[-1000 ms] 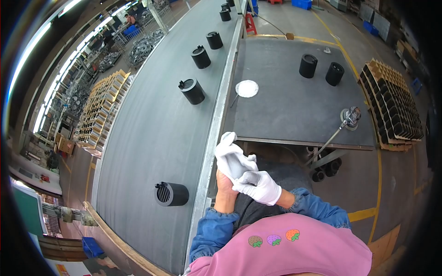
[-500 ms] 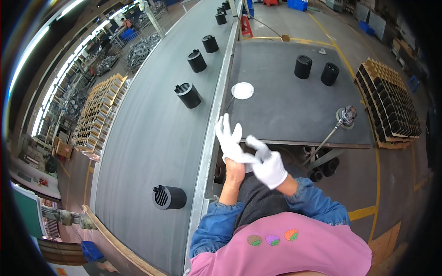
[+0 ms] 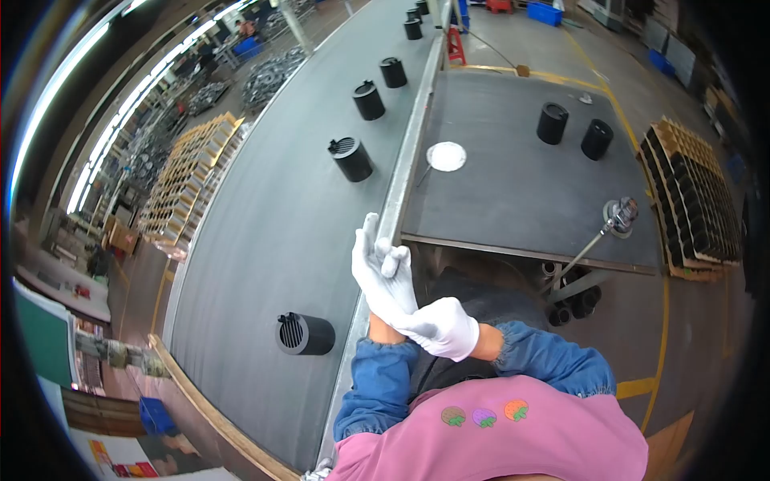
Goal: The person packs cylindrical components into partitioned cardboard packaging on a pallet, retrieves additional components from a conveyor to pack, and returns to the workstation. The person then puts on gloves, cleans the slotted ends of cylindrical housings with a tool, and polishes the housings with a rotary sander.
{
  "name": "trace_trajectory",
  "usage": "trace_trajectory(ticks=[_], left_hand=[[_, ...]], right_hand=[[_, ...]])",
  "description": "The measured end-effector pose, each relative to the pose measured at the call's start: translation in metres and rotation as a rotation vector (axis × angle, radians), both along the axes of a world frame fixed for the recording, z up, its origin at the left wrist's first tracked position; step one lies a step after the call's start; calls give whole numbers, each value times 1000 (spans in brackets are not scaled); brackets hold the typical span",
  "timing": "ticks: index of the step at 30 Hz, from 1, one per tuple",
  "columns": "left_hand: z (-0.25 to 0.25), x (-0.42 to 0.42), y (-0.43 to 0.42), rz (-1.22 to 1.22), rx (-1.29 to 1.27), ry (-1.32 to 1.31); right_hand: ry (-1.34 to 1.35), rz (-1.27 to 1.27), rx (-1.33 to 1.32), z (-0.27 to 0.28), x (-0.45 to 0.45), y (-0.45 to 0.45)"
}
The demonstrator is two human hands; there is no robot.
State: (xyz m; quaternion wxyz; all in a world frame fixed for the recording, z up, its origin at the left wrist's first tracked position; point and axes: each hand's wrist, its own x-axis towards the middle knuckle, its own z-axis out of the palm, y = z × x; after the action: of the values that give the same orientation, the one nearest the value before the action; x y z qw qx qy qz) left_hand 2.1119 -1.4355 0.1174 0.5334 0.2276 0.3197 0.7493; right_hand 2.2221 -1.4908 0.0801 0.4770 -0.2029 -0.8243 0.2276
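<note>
My left hand (image 3: 385, 276) wears a white glove and is raised over the metal edge of the conveyor belt. Its fingers are apart, some of them bent, and nothing lies in them. Also gloved in white, my right hand (image 3: 446, 330) closes on the cuff of the left glove at the wrist; its fingertips are partly hidden. On the grey belt, a black slotted cylinder (image 3: 319, 335) lies on its side left of my hands. Farther up the belt, another black cylinder (image 3: 355, 163) stands tilted in view, with several more behind it.
A grey table (image 3: 505, 196) adjoins the belt on the right. It bears a white disc (image 3: 446, 156), two black cylinders and a metal fixture (image 3: 620, 215) on a rod. Crates (image 3: 694, 204) of black parts stand beyond it. A wooden rail (image 3: 216, 417) edges the belt's near end.
My right hand has moved to the left wrist and its fingers have closed on the glove's cuff. The left fingers are more bent. The whole view has shifted slightly.
</note>
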Motion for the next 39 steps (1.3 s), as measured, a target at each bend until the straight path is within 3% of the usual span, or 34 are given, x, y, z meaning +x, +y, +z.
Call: trace_trajectory(ticks=[1, 2, 4, 5, 7, 9, 12, 13, 15, 23, 26, 29, 30, 31, 33, 36, 37, 39], left_hand=[[10, -12, -7, -79, -54, -190], [16, -23, -15, -201, -15, -184], [21, -42, -24, -14, 4, 445], [29, -54, -32, 101, -58, 687], [16, -101, -44, 441, -134, 1516], [24, -125, -67, 600, -421, 1971], [-14, -171, -94, 525, -860, 2038], [-23, -178, -108, 515, -880, 2043], [-30, -188, -118, 296, -803, 1612], [-20, -184, -105, 193, -772, 1815], [-19, -155, -96, 210, -356, 650], [-11, -106, -74, -84, -177, -159], [-6, -89, -68, -275, -168, -209], [1, -63, -62, -148, -298, -164], [-21, -42, -54, -344, -197, -181], [-35, 1, -42, -495, -369, -276], [-38, 18, -44, -458, -333, -114], [-88, 19, -40, -631, 35, 619]], right_hand=[[-1, 28, -2, -1, 0, 1], [56, 38, -34, -1, -1, 0], [101, 41, -77, -1, 0, 0], [-51, 26, -140, -3, 9, -2], [-60, 13, -268, -13, 17, -2], [84, -40, -369, -27, 25, -4], [153, -78, -646, -45, 43, -8], [176, -89, -739, -44, 50, -16], [137, -108, -843, -47, 59, -19], [236, -195, -773, -53, 58, -12], [199, -228, -830, -40, 62, -8], [213, -209, -936, -16, 61, -7], [271, -182, -977, -10, 61, -9], [330, -154, -1015, -4, 62, -10], [416, -76, -997, 9, 70, -14], [497, -46, -906, 13, 82, -23], [498, -48, -888, 15, 86, -27], [468, -149, -909, 19, 93, -38]])
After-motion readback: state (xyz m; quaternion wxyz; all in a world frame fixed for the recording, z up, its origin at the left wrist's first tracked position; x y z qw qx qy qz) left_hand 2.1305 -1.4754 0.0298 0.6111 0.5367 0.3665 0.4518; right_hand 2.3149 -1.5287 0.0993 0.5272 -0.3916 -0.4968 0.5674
